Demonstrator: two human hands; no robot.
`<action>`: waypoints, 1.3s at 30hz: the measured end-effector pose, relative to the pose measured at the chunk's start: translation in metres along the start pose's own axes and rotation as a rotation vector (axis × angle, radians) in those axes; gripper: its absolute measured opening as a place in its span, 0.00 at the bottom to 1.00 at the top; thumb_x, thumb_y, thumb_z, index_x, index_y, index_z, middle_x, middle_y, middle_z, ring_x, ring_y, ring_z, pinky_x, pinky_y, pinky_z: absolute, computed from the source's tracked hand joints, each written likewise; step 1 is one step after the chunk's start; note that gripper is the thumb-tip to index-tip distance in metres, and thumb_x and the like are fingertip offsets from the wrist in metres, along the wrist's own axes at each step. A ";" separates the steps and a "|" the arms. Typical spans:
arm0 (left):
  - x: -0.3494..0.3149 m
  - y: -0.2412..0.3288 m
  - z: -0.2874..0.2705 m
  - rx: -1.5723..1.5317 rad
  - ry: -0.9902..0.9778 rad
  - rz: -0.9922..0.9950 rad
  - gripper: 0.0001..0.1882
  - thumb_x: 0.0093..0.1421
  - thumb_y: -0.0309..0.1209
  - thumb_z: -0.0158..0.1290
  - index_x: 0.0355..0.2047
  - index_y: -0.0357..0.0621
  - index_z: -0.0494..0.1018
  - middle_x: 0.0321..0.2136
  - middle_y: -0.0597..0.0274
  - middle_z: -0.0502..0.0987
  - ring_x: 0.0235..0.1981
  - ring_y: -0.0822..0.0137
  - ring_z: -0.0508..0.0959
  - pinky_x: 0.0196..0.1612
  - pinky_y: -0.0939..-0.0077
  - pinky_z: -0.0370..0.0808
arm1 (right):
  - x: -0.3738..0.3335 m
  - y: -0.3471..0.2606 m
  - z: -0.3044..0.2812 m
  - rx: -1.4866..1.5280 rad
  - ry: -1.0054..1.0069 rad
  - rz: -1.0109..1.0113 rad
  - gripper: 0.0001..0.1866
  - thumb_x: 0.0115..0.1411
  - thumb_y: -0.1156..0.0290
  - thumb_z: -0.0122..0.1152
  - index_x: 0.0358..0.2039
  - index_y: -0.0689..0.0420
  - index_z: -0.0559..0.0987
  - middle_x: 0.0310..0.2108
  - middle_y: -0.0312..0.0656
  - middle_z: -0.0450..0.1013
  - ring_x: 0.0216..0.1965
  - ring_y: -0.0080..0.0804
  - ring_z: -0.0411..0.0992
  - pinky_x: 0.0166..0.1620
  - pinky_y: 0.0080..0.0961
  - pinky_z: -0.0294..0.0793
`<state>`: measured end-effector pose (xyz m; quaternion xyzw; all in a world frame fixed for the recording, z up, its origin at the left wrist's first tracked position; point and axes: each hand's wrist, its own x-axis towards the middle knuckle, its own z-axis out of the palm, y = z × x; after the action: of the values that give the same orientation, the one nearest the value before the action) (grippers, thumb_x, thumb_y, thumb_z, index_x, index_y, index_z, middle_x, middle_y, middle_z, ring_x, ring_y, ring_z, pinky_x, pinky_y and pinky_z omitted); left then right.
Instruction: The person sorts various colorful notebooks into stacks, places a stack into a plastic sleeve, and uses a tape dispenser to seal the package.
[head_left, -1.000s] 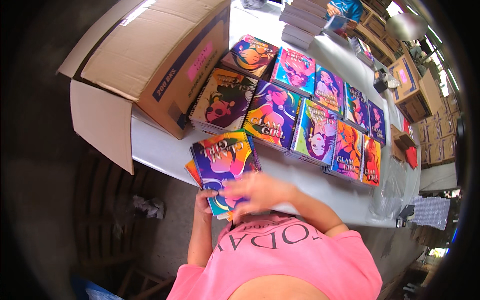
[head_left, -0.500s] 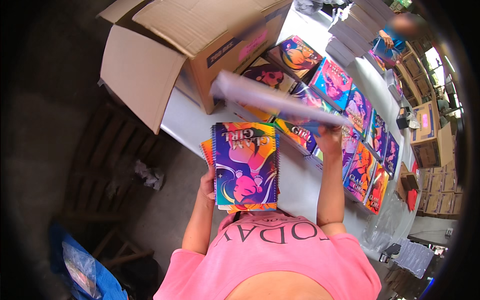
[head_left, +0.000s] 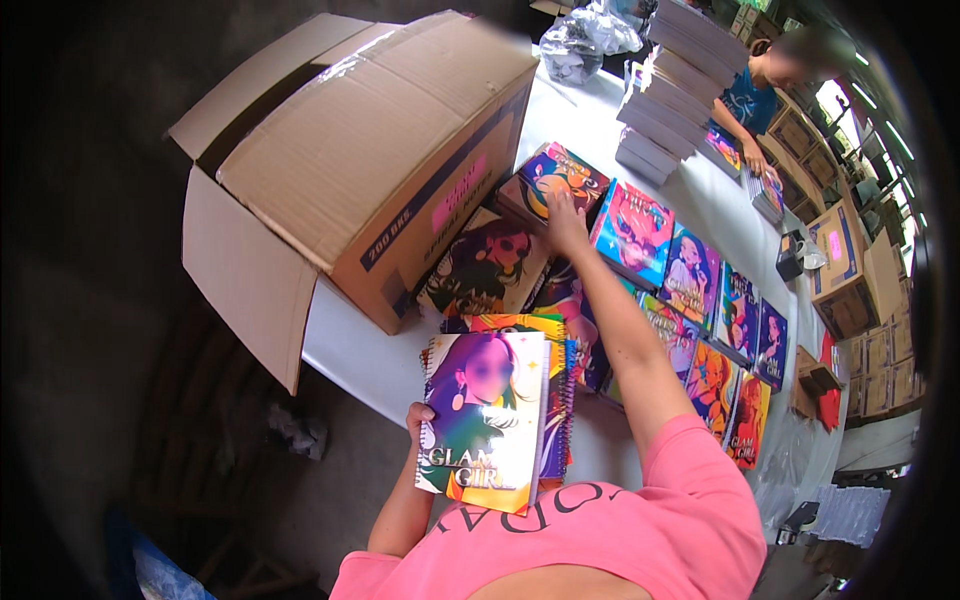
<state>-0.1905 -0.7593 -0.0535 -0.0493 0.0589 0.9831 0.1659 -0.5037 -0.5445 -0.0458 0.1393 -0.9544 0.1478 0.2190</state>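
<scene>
My left hand [head_left: 420, 420] grips the left edge of a handful of spiral notebooks [head_left: 485, 400] in front of my chest. The top one has a white, purple and green cover with a drawn figure; others fan out beneath it. My right arm stretches over the table, and my right hand [head_left: 567, 220] lies with fingers extended on a notebook stack with an orange cover [head_left: 550, 178]. Beside that stack sit one with a dark-haired figure on cream [head_left: 490, 262] and one with a blue and pink cover [head_left: 636, 230]. My right forearm partly hides a purple stack.
A large open cardboard box [head_left: 370, 150] stands at the left on the white table [head_left: 345, 325]. More notebook piles [head_left: 712, 390] line the right side. Beyond rises a tall stack of notebooks [head_left: 675, 95]. A co-worker [head_left: 750, 105] handles notebooks across the table, near another carton [head_left: 845, 260].
A notebook blurred in my right hand has left it; a white-covered notebook now tops the left-hand bundle. My right hand has moved forward to the orange-covered stack. The view has shifted.
</scene>
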 end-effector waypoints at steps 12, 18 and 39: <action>0.081 0.028 0.010 -0.034 0.002 -0.029 0.36 0.39 0.29 0.48 0.54 0.35 0.60 0.46 0.46 0.72 0.44 0.51 0.75 0.50 0.56 0.73 | -0.140 -0.106 -0.189 0.189 -0.110 -0.540 0.15 0.46 0.75 0.57 0.37 0.60 0.77 0.39 0.44 0.75 0.41 0.39 0.74 0.46 0.34 0.73; 0.098 0.009 -0.007 -0.070 -0.054 -0.069 0.31 0.39 0.28 0.47 0.48 0.35 0.66 0.42 0.50 0.75 0.41 0.53 0.76 0.47 0.61 0.74 | -0.080 0.004 -0.149 0.234 -0.114 -0.071 0.24 0.52 0.61 0.61 0.49 0.57 0.72 0.53 0.52 0.66 0.56 0.48 0.63 0.59 0.43 0.56; 0.098 -0.050 -0.015 0.072 0.088 -0.274 0.34 0.47 0.43 0.56 0.52 0.36 0.64 0.41 0.48 0.75 0.40 0.53 0.77 0.47 0.57 0.74 | -0.110 0.116 -0.162 0.396 -0.100 0.180 0.30 0.53 0.63 0.61 0.57 0.50 0.67 0.61 0.46 0.58 0.63 0.43 0.54 0.63 0.37 0.51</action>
<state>-0.2651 -0.6826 -0.0848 -0.0939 0.0939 0.9455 0.2974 -0.3860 -0.3601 0.0171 0.1012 -0.9250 0.3441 0.1255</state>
